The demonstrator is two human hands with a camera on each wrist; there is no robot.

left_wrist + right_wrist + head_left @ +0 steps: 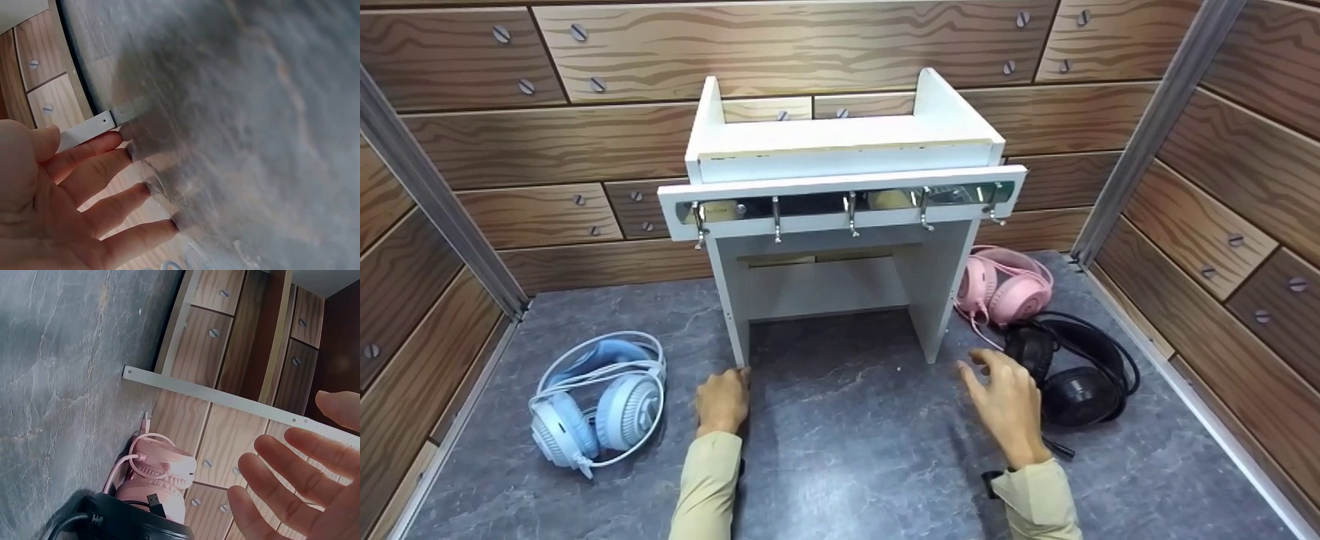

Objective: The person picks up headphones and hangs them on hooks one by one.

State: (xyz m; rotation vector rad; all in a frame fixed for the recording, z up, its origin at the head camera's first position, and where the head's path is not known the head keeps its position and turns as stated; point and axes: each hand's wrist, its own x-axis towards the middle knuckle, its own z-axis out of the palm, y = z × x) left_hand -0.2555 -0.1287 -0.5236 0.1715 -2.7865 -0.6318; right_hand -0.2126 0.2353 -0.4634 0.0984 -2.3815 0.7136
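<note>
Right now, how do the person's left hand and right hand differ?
The left hand pinches the white shelf unit low on its left side panel; the right hand holds nothing, apart from the right panel. The left hand has the blue headphones out to its left, while the right hand is close beside the black headphones. Both hands are bare, below tan sleeves.
</note>
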